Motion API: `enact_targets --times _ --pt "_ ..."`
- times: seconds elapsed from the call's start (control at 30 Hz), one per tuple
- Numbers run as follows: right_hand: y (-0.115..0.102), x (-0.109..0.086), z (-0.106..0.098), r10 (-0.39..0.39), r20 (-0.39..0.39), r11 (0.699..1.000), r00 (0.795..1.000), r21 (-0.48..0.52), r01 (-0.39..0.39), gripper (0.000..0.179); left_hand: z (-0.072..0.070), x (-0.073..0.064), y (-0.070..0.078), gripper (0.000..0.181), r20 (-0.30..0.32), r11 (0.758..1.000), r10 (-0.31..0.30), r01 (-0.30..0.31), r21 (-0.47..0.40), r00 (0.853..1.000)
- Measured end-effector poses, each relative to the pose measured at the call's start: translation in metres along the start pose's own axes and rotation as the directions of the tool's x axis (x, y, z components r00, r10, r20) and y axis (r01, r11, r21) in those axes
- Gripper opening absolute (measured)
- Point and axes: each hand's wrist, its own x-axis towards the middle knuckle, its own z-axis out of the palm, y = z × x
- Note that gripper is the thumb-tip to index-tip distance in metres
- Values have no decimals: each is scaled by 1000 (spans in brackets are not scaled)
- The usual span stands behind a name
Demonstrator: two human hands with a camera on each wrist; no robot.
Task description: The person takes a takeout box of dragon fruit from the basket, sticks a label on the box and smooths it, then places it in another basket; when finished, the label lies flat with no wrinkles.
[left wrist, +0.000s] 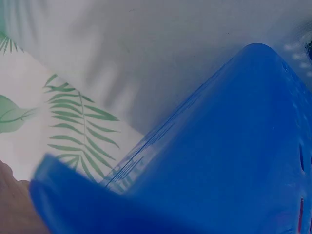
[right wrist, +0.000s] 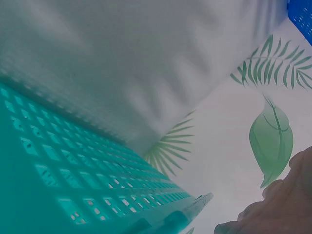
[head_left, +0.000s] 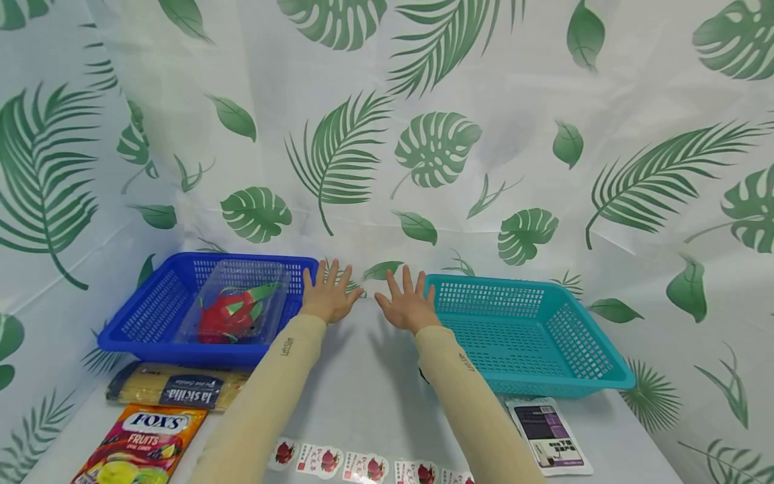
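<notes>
Both hands are held out over the white table between two baskets, fingers spread and nothing in them. In the head view my left hand [head_left: 326, 296] is beside the right end of a blue plastic basket [head_left: 139, 316]. That basket holds a clear plastic box [head_left: 272, 323] with a red and green dragon fruit [head_left: 226, 316] showing in it. My right hand [head_left: 411, 302] is at the left end of a teal basket [head_left: 508, 343], which shows a bare mesh floor. Each wrist view is filled largely by the nearby basket's side wall.
Left front, a pack of pasta [head_left: 163, 386] lies by a Fox's candy bag [head_left: 142, 444]. A row of dragon fruit stickers [head_left: 329, 460] runs along the front. A white and purple packet [head_left: 550, 437] lies before the teal basket. A leaf-print curtain [head_left: 375, 168] stands behind.
</notes>
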Motion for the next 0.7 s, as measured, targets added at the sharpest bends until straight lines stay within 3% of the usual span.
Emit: enact_targets --times 0.17,0.23,0.37,0.47,0.6,0.7 --pt "1 5 2 -24 14 1000 1000 -6 24 70 -5 3 -10 68 54 997 72 -73 14 996" --pt "0 7 2 -72 10 997 997 0 72 69 -11 2 -18 64 69 989 144 -146 26 987" --pt "-9 5 2 -213 -22 974 977 69 214 60 -25 -2 -41 53 30 962 271 -271 -1 962" --pt "-21 -2 4 -317 -62 925 947 202 323 51 -32 -5 -59 49 -11 954 296 -296 -49 955" --pt "-43 -11 16 -412 -142 820 900 374 434 43 -37 -8 -78 47 -29 956 280 -281 -86 960" --pt "-60 -17 27 -420 -167 757 892 477 446 42 -39 -11 -86 47 -38 959 262 -264 -106 964"
